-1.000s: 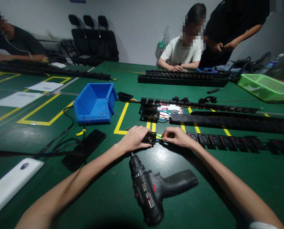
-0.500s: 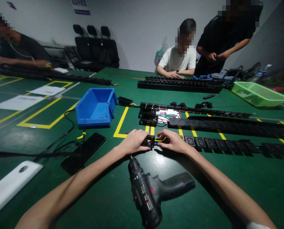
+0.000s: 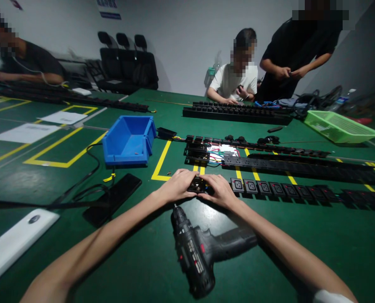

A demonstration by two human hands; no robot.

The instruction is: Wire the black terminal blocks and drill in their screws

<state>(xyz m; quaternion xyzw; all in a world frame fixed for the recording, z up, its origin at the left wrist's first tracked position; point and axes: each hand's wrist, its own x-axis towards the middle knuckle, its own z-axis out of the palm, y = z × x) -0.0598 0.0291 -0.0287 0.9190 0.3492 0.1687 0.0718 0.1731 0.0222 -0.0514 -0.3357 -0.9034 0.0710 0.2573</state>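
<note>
Between my hands, low over the green table (image 3: pixel 137 261), is a small black module (image 3: pixel 197 184) with metal contacts showing. My left hand (image 3: pixel 178 185) is closed round its left side. The fingers and thumb of my right hand (image 3: pixel 219 189) are closed on its right side and hide most of the wires there. To the right stretches a row of black socket modules (image 3: pixel 265 188). A black power drill (image 3: pixel 195 252) lies just in front of my hands, its bit pointing towards them.
A blue bin (image 3: pixel 127 143) and a black phone (image 3: pixel 113 200) are on the left. Behind my hands lie long black strips (image 3: pixel 301 166) with coloured wires. A green basket (image 3: pixel 341 126) stands at the back right. Three people are around the table.
My right hand has moved left, from the wires onto the module. The seated person across the table has raised one hand.
</note>
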